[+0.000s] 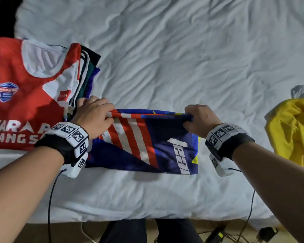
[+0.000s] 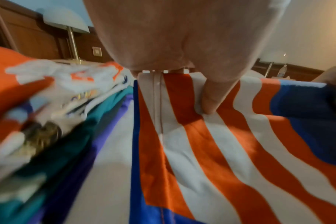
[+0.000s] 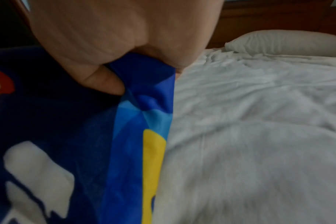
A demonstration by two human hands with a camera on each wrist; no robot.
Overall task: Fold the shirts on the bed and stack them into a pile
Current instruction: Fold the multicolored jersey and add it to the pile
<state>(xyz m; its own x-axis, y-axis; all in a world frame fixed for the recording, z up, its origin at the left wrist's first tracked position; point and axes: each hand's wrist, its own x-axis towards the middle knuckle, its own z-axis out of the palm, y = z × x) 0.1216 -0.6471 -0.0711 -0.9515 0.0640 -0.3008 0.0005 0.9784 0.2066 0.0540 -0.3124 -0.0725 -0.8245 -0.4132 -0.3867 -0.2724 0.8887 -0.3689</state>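
Note:
A navy shirt [image 1: 147, 142] with red and white stripes and yellow accents lies partly folded near the bed's front edge. My left hand [image 1: 95, 114] pinches its far left corner, thumb pressed on the striped cloth [image 2: 207, 106]. At the far right corner my right hand [image 1: 198, 118] grips the blue fabric [image 3: 144, 84], fingers curled round it. The far edge is lifted off the bed between both hands. A pile of folded shirts [image 1: 33, 92] sits at the left, a red and white jersey on top. A crumpled yellow shirt [image 1: 293, 130] lies at the right.
The white rumpled duvet [image 1: 182, 50] covers the bed, with open room behind the shirt. A pillow [image 3: 286, 40] lies at the head of the bed. A bedside lamp [image 2: 71, 28] stands by the wooden headboard. Cables and a black adapter [image 1: 267, 234] lie on the floor.

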